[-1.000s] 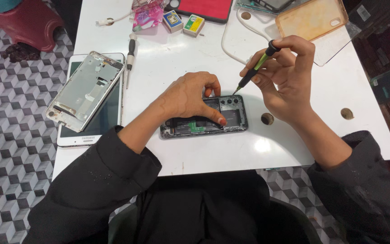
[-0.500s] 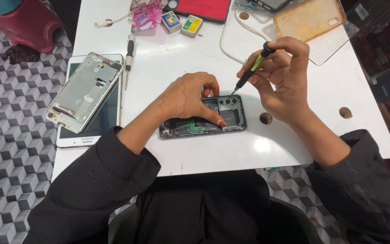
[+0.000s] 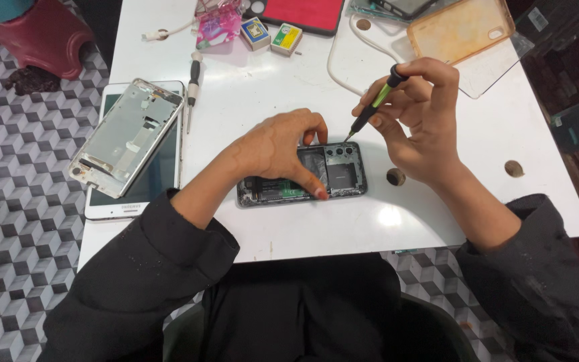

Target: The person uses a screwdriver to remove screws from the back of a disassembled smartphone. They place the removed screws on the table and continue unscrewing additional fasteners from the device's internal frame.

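1. Green-and-black, the slim screwdriver sits pinched between your right hand's thumb and fingertips, its tip angled down to just beside the top edge of the opened phone, a grip that looks suited to fine turning.
2. Your left hand presses fingers down on that phone, thumb at its near edge, fingers at the far edge, seemingly to keep it from sliding.
3. It lies flat on the smooth white table, back cover off, dark glossy interior exposed.
4. Farther left, a bare metal phone frame rests tilted on a white tablet; a second screwdriver lies beside them.
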